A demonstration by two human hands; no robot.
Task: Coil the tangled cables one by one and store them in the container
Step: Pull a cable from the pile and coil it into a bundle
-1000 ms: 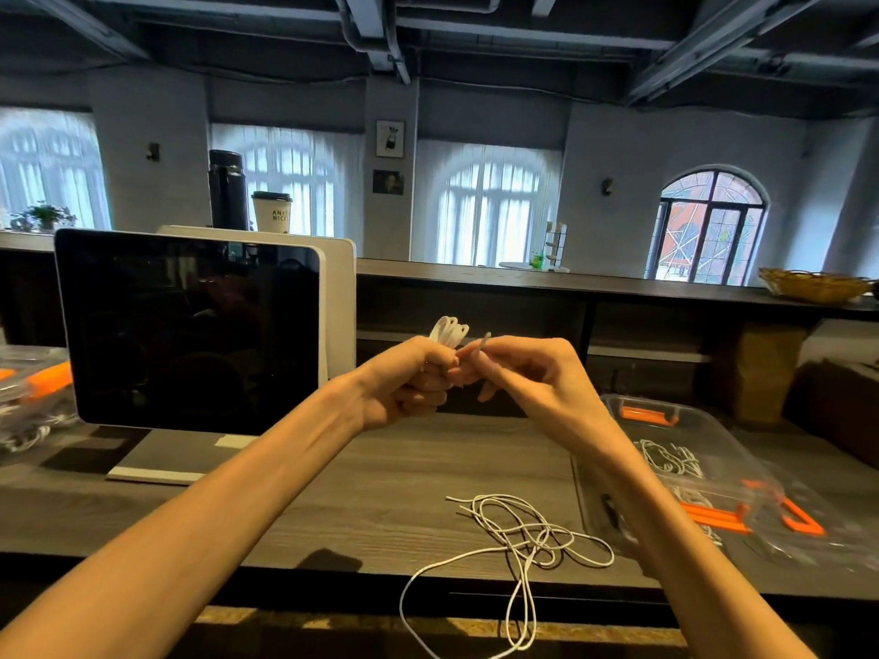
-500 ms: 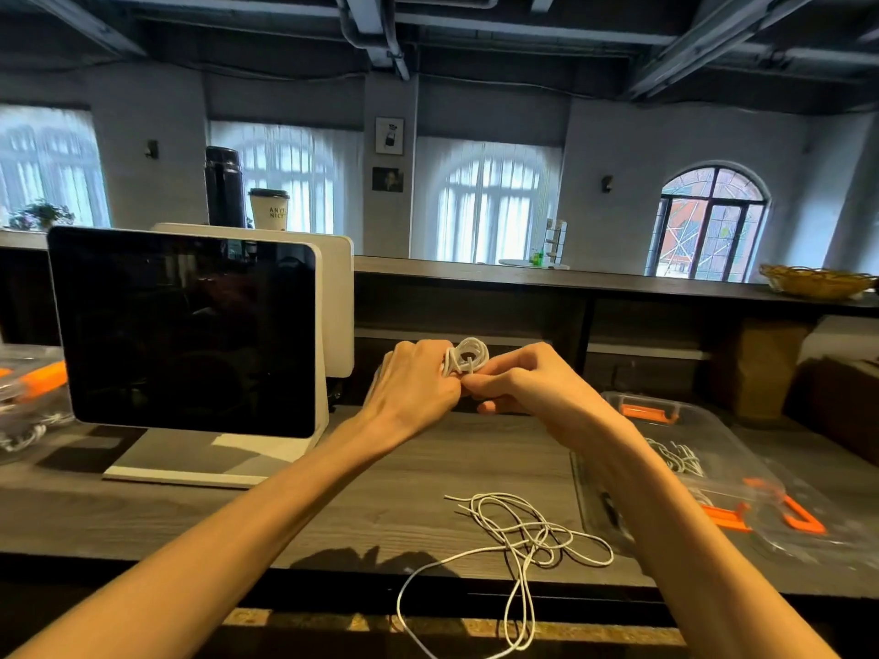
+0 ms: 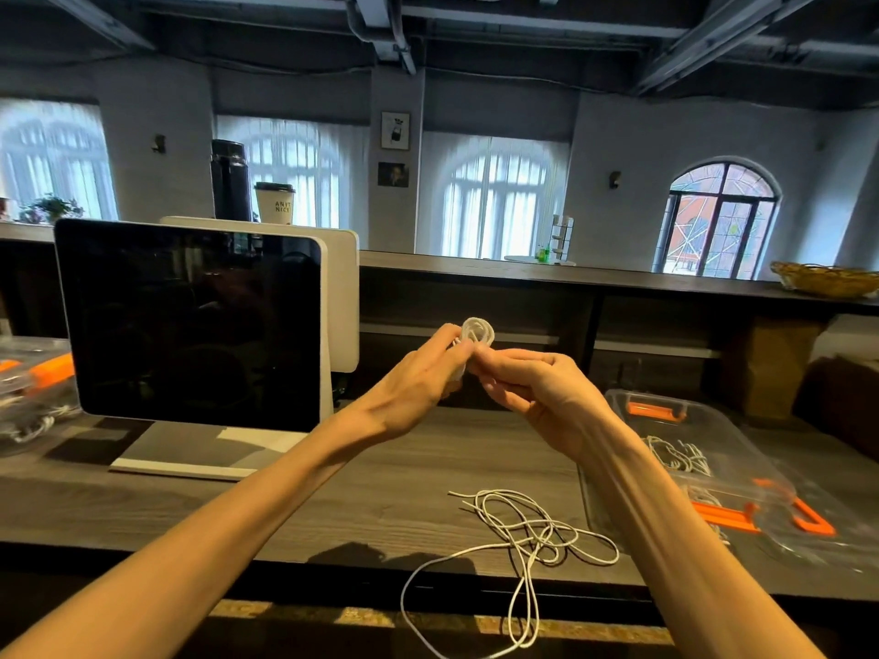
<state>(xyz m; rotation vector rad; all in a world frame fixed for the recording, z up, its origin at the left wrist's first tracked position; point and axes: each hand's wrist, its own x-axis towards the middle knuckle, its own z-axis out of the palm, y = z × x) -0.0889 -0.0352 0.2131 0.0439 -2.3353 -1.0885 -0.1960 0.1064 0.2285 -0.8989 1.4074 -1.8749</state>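
Observation:
A small white coiled cable (image 3: 477, 331) is raised above the wooden table, its loop sticking up between my two hands. My left hand (image 3: 418, 382) grips the coil from the left. My right hand (image 3: 532, 385) pinches it from the right with curled fingers. A loose tangled white cable (image 3: 525, 539) lies on the table near the front edge, one long loop hanging over the edge. The clear plastic container (image 3: 666, 411) with orange clips stands to the right, with coiled white cables (image 3: 675, 456) inside; my right forearm hides part of it.
A dark monitor (image 3: 190, 321) on a white stand is at the left. Another clear box with orange clips (image 3: 38, 387) sits at the far left edge. The container's clear lid (image 3: 827, 530) lies at the right. A raised wooden counter (image 3: 571, 273) runs behind.
Both hands turned a little, and the coil's loop now stands higher and rounder between them. The free cable end seen a second ago no longer shows. The loose cable has not moved.

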